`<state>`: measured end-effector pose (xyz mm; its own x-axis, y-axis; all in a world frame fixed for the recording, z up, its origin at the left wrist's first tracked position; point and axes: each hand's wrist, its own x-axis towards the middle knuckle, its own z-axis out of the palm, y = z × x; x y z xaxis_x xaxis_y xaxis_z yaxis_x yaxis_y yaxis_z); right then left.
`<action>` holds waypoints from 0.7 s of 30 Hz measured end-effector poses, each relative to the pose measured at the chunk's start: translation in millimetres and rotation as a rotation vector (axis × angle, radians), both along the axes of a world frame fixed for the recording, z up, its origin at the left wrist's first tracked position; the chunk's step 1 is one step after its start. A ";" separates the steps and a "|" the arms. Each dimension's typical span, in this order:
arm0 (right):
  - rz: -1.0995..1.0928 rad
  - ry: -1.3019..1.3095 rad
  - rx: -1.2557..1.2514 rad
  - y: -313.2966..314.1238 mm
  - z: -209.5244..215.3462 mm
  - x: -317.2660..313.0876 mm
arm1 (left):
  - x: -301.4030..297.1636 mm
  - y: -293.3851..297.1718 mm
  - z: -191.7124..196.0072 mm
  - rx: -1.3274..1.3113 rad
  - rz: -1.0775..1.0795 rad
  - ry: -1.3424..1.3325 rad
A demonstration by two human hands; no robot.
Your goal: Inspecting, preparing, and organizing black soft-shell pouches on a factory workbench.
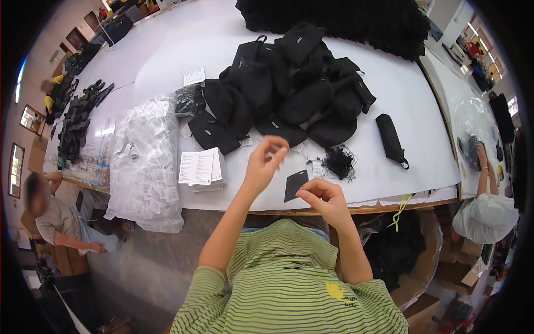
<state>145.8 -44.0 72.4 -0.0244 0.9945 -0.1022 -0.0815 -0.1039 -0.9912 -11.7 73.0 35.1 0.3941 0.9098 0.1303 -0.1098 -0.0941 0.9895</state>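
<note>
My right hand has thumb and forefinger pinched at the edge of a small black card near the table's front edge. To its left and higher, my left hand hovers with thumb and forefinger brought together. Anything between those fingertips is too small to make out. Just beyond both hands lies a heap of black fabric pouches, some with a small white mark. A tangle of black strings rests right of the card, beside a small white tag.
Left of my hands are a stack of white printed cards and a clear plastic bag of white labels. One black pouch lies apart at right. A black pile fills the far edge. People work at either side.
</note>
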 end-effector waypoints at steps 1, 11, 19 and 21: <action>-0.016 0.043 0.049 -0.6 -11.2 4.1 | 13.1 15.9 -13.8 0.164 0.082 0.160; -0.049 0.077 -0.049 -16.3 -7.7 5.5 | 93.9 168.0 -30.1 0.602 0.612 0.574; -0.563 -0.110 0.068 0.6 -39.9 29.6 | 68.2 50.9 30.9 0.500 -0.004 0.209; -0.619 -0.239 0.133 7.5 -31.7 23.9 | 54.0 18.7 21.1 0.382 -0.094 0.249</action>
